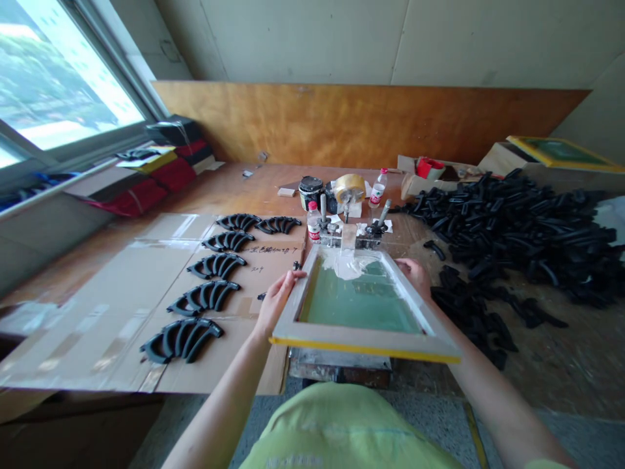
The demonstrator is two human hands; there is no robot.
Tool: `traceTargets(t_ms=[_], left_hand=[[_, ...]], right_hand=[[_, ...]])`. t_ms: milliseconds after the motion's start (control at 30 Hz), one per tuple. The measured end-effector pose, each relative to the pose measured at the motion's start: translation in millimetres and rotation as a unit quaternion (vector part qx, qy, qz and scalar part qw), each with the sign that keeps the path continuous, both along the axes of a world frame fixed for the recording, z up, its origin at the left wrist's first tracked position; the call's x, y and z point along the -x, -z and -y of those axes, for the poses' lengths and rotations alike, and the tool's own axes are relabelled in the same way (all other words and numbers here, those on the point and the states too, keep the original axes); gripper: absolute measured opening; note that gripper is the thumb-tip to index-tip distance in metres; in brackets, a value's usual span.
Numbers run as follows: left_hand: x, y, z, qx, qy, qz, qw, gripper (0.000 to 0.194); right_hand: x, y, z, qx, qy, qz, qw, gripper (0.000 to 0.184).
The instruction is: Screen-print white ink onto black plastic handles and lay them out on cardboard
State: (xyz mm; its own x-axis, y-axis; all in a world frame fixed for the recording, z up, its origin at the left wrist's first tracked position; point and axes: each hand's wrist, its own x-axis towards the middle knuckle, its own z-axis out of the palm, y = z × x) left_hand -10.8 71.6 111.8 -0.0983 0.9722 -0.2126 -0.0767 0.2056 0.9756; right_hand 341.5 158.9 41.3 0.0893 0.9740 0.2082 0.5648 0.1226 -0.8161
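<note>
A screen-printing frame (pixel 288 326) with green mesh and a yellow near edge is mounted before me, with pale paste near its far end. At its left edge, my left hand (pixel 276 301) has closed fingers. Black ends show on both sides of them, apparently of one curved black piece (pixel 296 266) mostly hidden by the hand. My right hand (pixel 414 275) grips the frame's right side, its fingertips partly hidden. Behind the frame stands a metal clamp (pixel 351 240). Below its near edge is a dark base (pixel 336 365).
Rows of curved black pieces (pixel 198 298) lie on flattened cardboard (pixel 122 286) at left. A large heap of black pieces (pixel 517 228) covers the right. Two bottles (pixel 313 221), a tub (pixel 311 193) and a tape roll (pixel 349 185) stand behind the clamp.
</note>
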Motion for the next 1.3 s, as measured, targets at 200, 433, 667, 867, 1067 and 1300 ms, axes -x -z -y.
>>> traceTargets(t_ms=[200,433,667,867,1067,1300], left_hand=[[2.1,85.3,21.5,0.070,0.044,-0.014,0.997,0.076],[0.2,124.4,17.2,0.062,0.026,-0.046,0.997,0.080],[1.4,125.3,18.8,0.067,0.030,-0.051,0.996,0.075],[1.1,126.0,19.6,0.064,0.030,-0.075,0.995,0.073],[-1.3,121.7,20.9,0.051,0.022,-0.088,0.995,0.070],[-2.7,116.6,18.4,0.065,0.007,-0.052,0.997,0.074]], right_hand=[[66.1,-37.5,-39.8,-0.157,-0.106,0.174,0.966,0.049],[111.2,-24.4,-52.1,-0.041,-0.201,0.373,0.905,0.010],[102.4,-13.7,-31.9,-0.043,-0.127,0.404,0.905,0.011],[96.6,-7.1,15.7,-0.113,-0.315,0.365,0.869,0.021],[85.1,-22.1,11.6,-0.089,-0.368,0.301,0.875,0.018],[95.1,-4.0,29.0,-0.135,-0.327,0.318,0.880,0.028]])
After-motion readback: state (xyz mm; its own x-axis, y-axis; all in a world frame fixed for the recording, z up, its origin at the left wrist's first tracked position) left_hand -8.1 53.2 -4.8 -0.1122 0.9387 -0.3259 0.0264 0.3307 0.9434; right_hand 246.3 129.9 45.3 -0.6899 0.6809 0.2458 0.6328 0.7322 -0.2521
